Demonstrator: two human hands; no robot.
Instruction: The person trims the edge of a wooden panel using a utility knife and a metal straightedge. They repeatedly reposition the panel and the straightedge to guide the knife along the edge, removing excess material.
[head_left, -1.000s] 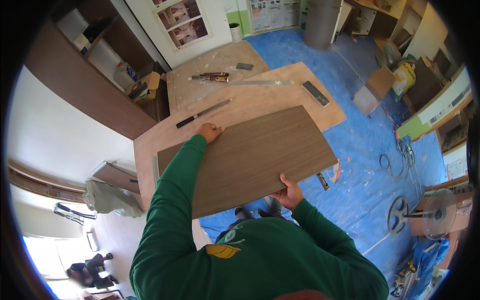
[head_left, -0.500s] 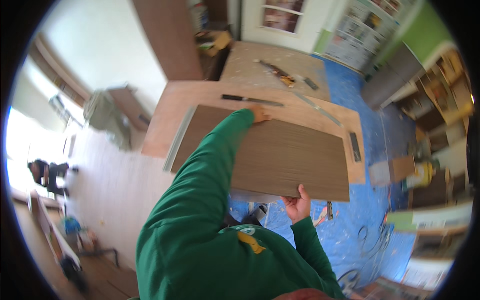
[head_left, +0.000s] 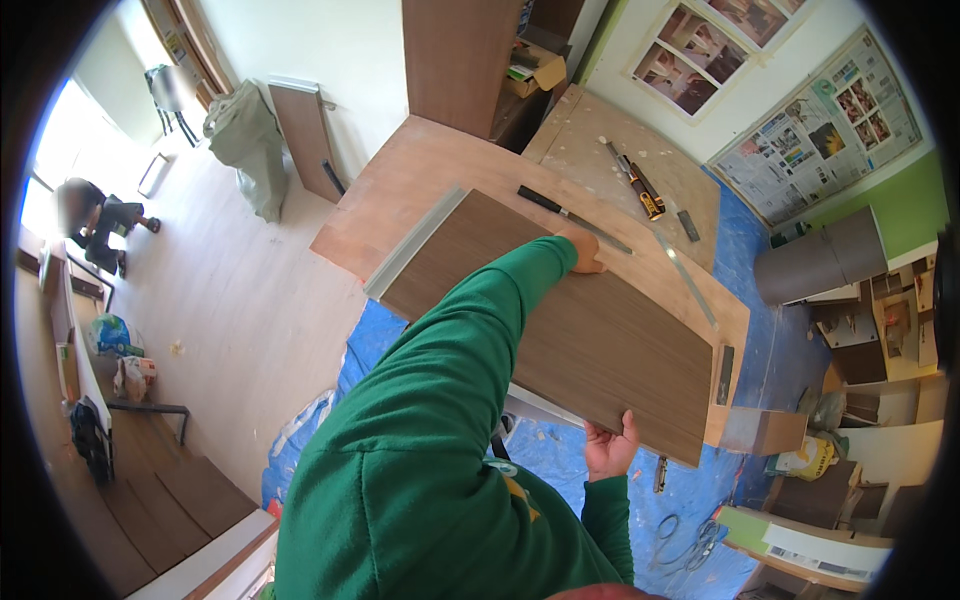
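A brown wood-grain cabinet panel (head_left: 620, 335) with a pale metallic strip (head_left: 415, 243) along its left end lies over the light-brown work board. My left hand (head_left: 585, 250), reached across it, is closed on its far edge; the fingertips are partly hidden. My right hand (head_left: 612, 450) grips the near edge towards the right corner, thumb on top and fingers underneath. Just beyond my left hand lies a black-handled saw-like tool (head_left: 575, 218). A metal hinge-like piece (head_left: 660, 475) shows below the near edge, right of my right hand.
The work board (head_left: 375, 190) extends beyond the panel. A steel ruler (head_left: 688, 283), a dark flat tool (head_left: 724, 375) and a yellow-black cutter (head_left: 645, 192) lie past it. Blue sheeting (head_left: 545, 450) covers the floor; a cable (head_left: 690, 540) is at lower right. A person (head_left: 95, 225) is far left.
My view has swung, so the scene appears turned and the panel sits further right in it. Both hands keep the same places on the panel's edges.
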